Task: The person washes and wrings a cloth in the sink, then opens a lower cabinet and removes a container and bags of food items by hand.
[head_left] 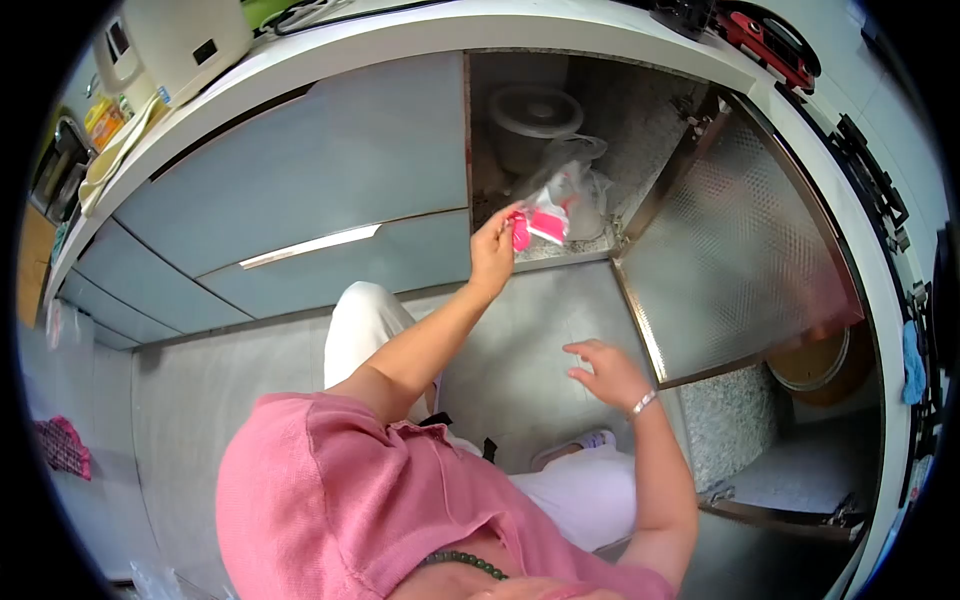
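Observation:
My left hand [493, 250] is closed on a pink-and-white plastic packet [545, 222], held up at the opening of a low cabinet [630, 110]. Part of the packet is clear, and what it contains cannot be made out. Behind it in the cabinet sit a lidded bucket [537, 112] and a translucent plastic bag [592, 205]. My right hand [607, 374], with a bracelet at the wrist, hovers over the floor near the open cabinet door [745, 245]. Its fingers are apart and nothing is in it.
The textured glass door swings out to the right. Below it, a second open cabinet holds a brown round container [822, 365]. Pale blue drawers [330, 160] line the left. Above runs a white countertop [400, 40] with a white appliance [185, 45] and a red device [765, 45].

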Action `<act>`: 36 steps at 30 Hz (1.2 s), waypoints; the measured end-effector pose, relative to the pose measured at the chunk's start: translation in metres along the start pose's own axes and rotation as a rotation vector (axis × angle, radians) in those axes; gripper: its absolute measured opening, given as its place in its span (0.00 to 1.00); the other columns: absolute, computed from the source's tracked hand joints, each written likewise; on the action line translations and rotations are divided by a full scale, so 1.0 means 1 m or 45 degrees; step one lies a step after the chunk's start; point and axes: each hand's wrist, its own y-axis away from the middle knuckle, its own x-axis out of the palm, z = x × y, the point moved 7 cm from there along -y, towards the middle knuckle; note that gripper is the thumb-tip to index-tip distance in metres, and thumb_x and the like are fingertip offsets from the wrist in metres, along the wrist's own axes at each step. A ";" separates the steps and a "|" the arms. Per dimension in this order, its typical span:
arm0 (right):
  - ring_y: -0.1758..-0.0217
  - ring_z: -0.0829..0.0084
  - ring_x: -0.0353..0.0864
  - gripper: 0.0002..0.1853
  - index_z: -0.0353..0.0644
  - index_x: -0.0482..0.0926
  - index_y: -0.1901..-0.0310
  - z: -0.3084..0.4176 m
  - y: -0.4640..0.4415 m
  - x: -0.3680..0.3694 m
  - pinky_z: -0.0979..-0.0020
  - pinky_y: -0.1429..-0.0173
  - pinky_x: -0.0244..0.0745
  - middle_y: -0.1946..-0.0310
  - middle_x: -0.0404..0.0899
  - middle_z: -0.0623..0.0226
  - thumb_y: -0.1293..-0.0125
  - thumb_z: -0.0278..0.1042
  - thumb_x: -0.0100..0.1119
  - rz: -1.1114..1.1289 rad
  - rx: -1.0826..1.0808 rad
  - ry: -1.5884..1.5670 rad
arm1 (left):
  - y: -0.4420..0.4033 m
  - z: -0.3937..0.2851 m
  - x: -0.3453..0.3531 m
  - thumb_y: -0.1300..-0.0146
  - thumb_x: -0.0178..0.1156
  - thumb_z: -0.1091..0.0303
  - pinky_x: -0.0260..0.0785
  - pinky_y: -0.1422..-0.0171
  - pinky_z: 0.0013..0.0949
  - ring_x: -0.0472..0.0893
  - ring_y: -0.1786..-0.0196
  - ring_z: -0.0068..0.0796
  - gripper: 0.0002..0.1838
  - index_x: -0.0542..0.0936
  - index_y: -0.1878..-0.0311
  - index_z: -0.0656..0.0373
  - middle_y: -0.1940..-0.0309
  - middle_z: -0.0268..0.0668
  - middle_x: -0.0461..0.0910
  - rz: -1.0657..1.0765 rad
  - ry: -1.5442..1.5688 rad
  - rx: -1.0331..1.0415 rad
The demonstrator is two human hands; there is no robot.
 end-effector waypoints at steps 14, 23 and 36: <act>0.46 0.56 0.71 0.24 0.44 0.69 0.44 -0.039 0.019 -0.003 0.65 0.45 0.68 0.47 0.71 0.56 0.42 0.40 0.58 0.184 0.141 -0.247 | -0.202 0.258 -0.020 0.34 0.44 0.65 0.67 0.50 0.38 0.77 0.56 0.47 0.15 0.74 0.53 0.65 0.62 0.53 0.78 -0.936 -0.463 0.188; 0.46 0.56 0.71 0.23 0.42 0.69 0.45 -0.054 -0.003 0.009 0.64 0.45 0.69 0.47 0.71 0.56 0.42 0.40 0.56 0.239 0.184 -0.365 | -0.142 0.299 -0.018 0.47 0.53 0.73 0.65 0.47 0.44 0.73 0.50 0.51 0.15 0.75 0.54 0.63 0.53 0.52 0.74 -0.554 -0.827 0.044; 0.46 0.56 0.71 0.23 0.42 0.69 0.45 -0.061 -0.013 0.021 0.64 0.45 0.69 0.47 0.70 0.55 0.42 0.39 0.55 0.288 0.171 -0.427 | -0.175 0.402 -0.009 0.55 0.60 0.72 0.61 0.44 0.44 0.68 0.45 0.47 0.17 0.78 0.57 0.58 0.51 0.49 0.71 -0.268 -1.456 -0.088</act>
